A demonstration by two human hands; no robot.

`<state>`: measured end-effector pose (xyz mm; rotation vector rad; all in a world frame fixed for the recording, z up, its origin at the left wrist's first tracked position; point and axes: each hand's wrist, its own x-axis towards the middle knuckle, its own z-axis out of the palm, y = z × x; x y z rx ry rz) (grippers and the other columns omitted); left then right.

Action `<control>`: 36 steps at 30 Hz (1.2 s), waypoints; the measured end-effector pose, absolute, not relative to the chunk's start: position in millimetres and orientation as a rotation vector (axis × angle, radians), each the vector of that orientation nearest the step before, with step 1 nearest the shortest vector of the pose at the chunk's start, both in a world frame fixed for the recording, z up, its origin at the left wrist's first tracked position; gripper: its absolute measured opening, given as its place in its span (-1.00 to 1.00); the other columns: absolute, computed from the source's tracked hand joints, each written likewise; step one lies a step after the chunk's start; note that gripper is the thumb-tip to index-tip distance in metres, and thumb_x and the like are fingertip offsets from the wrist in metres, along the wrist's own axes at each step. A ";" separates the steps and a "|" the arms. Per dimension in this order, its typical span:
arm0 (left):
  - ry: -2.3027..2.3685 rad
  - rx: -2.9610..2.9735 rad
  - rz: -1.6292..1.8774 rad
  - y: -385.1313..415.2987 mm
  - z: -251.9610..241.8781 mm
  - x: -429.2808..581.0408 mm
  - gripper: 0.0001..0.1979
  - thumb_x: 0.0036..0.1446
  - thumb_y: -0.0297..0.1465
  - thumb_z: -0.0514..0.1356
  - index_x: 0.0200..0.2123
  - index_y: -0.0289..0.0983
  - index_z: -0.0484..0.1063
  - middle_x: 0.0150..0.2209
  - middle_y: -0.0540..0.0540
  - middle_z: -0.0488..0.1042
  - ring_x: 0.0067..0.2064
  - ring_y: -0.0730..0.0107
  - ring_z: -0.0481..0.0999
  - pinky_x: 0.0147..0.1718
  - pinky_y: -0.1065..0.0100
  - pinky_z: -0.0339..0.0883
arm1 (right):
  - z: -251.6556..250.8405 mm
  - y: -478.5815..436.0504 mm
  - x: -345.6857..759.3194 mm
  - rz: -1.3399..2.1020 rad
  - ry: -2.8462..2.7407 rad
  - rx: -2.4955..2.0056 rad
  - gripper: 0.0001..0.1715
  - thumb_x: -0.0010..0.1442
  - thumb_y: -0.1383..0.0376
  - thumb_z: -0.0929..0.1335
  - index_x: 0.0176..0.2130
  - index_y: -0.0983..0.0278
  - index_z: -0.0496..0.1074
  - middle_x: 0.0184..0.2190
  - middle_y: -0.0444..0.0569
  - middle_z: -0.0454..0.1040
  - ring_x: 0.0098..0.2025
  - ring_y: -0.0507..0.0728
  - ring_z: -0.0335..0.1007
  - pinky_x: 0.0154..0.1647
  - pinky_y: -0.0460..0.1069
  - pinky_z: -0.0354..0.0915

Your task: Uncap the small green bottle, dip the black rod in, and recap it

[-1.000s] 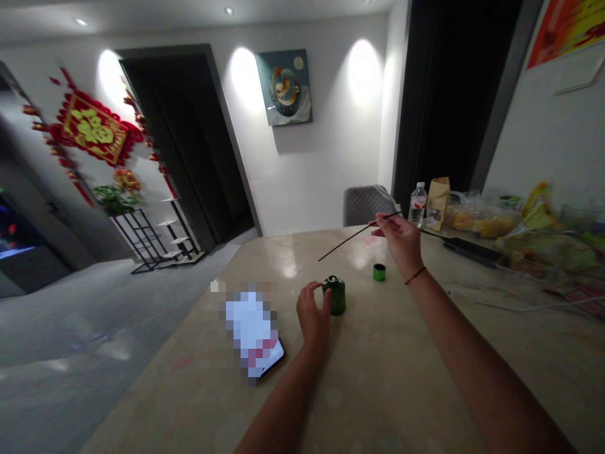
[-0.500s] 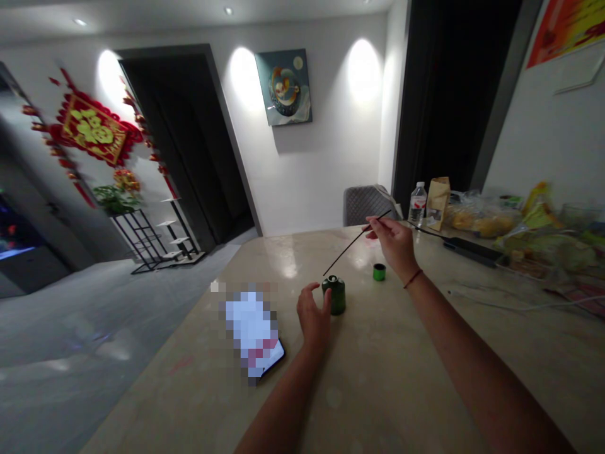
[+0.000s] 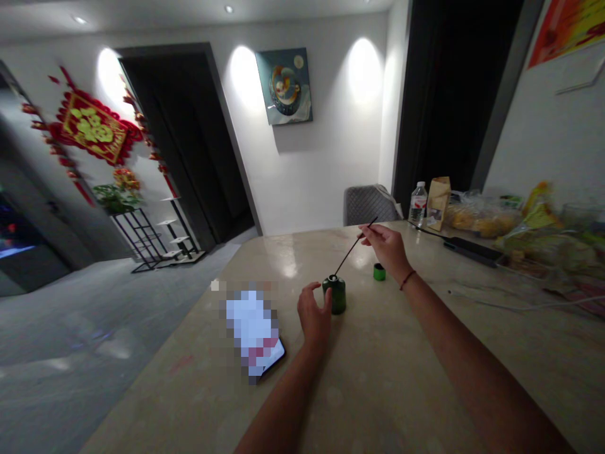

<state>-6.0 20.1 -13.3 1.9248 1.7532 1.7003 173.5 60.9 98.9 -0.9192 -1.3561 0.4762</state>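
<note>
A small dark green glass bottle (image 3: 338, 299) stands upright on the table. Beside it on the left is my left hand (image 3: 314, 318), fingers curved but apart. Its thumb overlaps the bottle's left edge, and I cannot tell whether it touches the glass. My right hand (image 3: 385, 246) pinches a thin dark stick (image 3: 350, 253) near its upper end, between thumb and fingertips. The stick slants down to the left, its lower tip at the bottle's mouth. To the right of the bottle sits a short bright green cap (image 3: 379, 272).
A phone (image 3: 255, 331) with a blurred, lit screen lies left of my left hand. Along the table's right side are a water bottle (image 3: 418, 203), a paper bag (image 3: 438, 203), bagged food (image 3: 484, 221), a black box-like device (image 3: 475, 251) and a white cable (image 3: 510, 308). A grey chair (image 3: 368, 205) stands behind.
My right hand has moved left and slightly down with the stick. The stick's lower tip has gone from above and left of the bottle to its mouth. My left hand stays put.
</note>
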 end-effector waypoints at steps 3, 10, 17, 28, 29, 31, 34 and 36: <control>1.749 1.931 1.701 19.9 -13.2 -6.2 -0.72 0.04 -0.23 0.06 -0.21 -0.27 0.29 -0.23 -0.12 0.39 -0.15 0.28 0.36 -0.14 0.21 0.21 | 86.2 68.0 165.1 0.540 -1.432 -0.960 -0.56 0.03 0.03 0.25 -0.33 0.35 0.43 -0.44 0.00 0.47 -0.47 0.02 0.38 -0.43 -0.10 0.31; 1.759 1.932 1.679 18.0 -10.9 -5.8 -0.71 0.05 -0.23 0.05 -0.21 -0.28 0.29 -0.24 -0.12 0.39 -0.15 0.29 0.36 -0.14 0.23 0.21 | 66.5 76.0 151.8 0.636 -1.536 -1.011 -0.58 0.03 0.03 0.25 -0.38 0.34 0.40 -0.43 0.01 0.47 -0.46 0.02 0.38 -0.40 -0.10 0.31; 1.768 1.920 1.674 17.4 -9.0 -5.5 -0.71 0.05 -0.22 0.05 -0.21 -0.28 0.29 -0.24 -0.12 0.39 -0.15 0.29 0.36 -0.14 0.23 0.20 | 58.8 79.8 145.8 0.724 -1.558 -1.021 -0.59 0.02 0.03 0.26 -0.39 0.34 0.39 -0.45 0.01 0.47 -0.50 0.01 0.37 -0.45 -0.10 0.30; 1.669 1.791 1.794 16.6 -8.1 -7.6 -0.70 0.16 -0.29 -0.14 -0.26 -0.29 0.32 -0.26 -0.11 0.39 -0.18 0.36 0.35 -0.13 0.28 0.18 | 49.8 80.0 146.2 1.121 -1.659 -0.994 -0.62 0.02 0.05 0.28 -0.30 0.31 0.32 -0.35 -0.01 0.43 -0.41 0.00 0.36 -0.43 -0.11 0.27; 1.665 1.762 1.809 17.3 -8.4 -8.3 -0.70 0.15 -0.30 -0.14 -0.26 -0.29 0.32 -0.26 -0.12 0.39 -0.18 0.36 0.35 -0.14 0.28 0.18 | 47.2 79.2 145.2 1.185 -1.688 -0.985 -0.59 0.00 0.05 0.30 -0.26 0.30 0.31 -0.32 -0.02 0.42 -0.36 0.01 0.36 -0.40 -0.10 0.27; 1.665 1.685 1.828 18.9 -8.9 -9.8 -0.70 0.15 -0.30 -0.14 -0.27 -0.29 0.32 -0.26 -0.12 0.39 -0.18 0.36 0.35 -0.14 0.29 0.19 | 41.0 77.7 142.4 1.270 -1.748 -0.967 -0.49 -0.09 0.07 0.37 -0.19 0.29 0.27 -0.29 -0.02 0.40 -0.28 0.04 0.35 -0.33 -0.08 0.27; 1.679 1.559 1.832 21.3 -9.7 -12.4 -0.71 0.14 -0.29 -0.13 -0.28 -0.29 0.32 -0.27 -0.11 0.39 -0.20 0.35 0.35 -0.17 0.30 0.19 | 30.8 75.7 135.9 1.250 -1.842 -0.959 -0.29 -0.24 0.11 0.45 -0.12 0.30 0.21 -0.27 -0.02 0.38 -0.23 0.07 0.33 -0.24 -0.04 0.26; 1.684 1.484 1.836 23.1 -10.2 -14.3 -0.71 0.13 -0.27 -0.12 -0.30 -0.29 0.32 -0.29 -0.10 0.39 -0.21 0.35 0.35 -0.18 0.31 0.19 | 25.0 74.3 130.6 1.151 -1.905 -0.989 -0.21 -0.28 0.12 0.47 -0.09 0.32 0.19 -0.25 -0.01 0.37 -0.21 0.09 0.31 -0.19 -0.01 0.24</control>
